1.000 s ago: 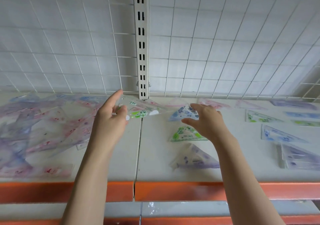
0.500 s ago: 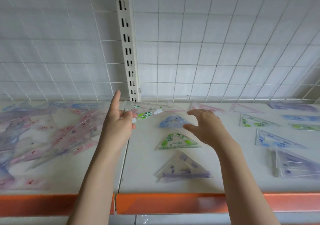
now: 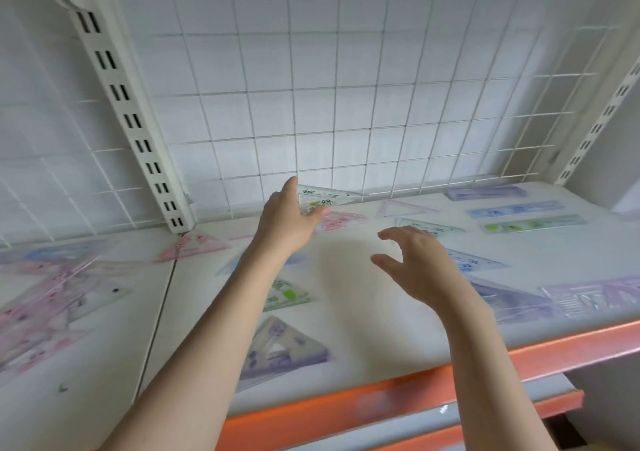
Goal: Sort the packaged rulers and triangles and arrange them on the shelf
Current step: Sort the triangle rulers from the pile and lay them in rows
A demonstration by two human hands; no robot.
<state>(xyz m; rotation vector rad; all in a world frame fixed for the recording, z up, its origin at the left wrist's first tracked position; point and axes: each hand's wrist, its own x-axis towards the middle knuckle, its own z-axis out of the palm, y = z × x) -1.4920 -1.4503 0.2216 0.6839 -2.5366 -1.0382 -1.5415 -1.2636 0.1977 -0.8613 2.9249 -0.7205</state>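
Note:
My left hand (image 3: 287, 222) holds a clear packaged triangle with green print (image 3: 323, 198) above the back of the white shelf (image 3: 363, 298), near the wire grid. My right hand (image 3: 412, 263) hovers over the shelf with fingers spread and loosely curled, holding nothing. On the shelf lie a pink triangle (image 3: 341, 220), another pink one (image 3: 192, 246), a green triangle (image 3: 285, 294), a purple triangle (image 3: 280, 346) and a blue one (image 3: 474, 261). Rulers in purple (image 3: 485, 193), blue (image 3: 516, 209) and green (image 3: 533, 223) lie in a row at the back right.
A heap of pink and purple packages (image 3: 45, 298) covers the shelf's left part. A slotted white upright (image 3: 138, 138) and the wire grid (image 3: 329, 104) close the back. The orange front edge (image 3: 381, 402) runs below my arms. Purple packages (image 3: 595, 294) lie at right.
The view has swung to the right. My left hand has carried the green-print triangle rightward along the back of the shelf, and my right hand has moved right with its fingers spread.

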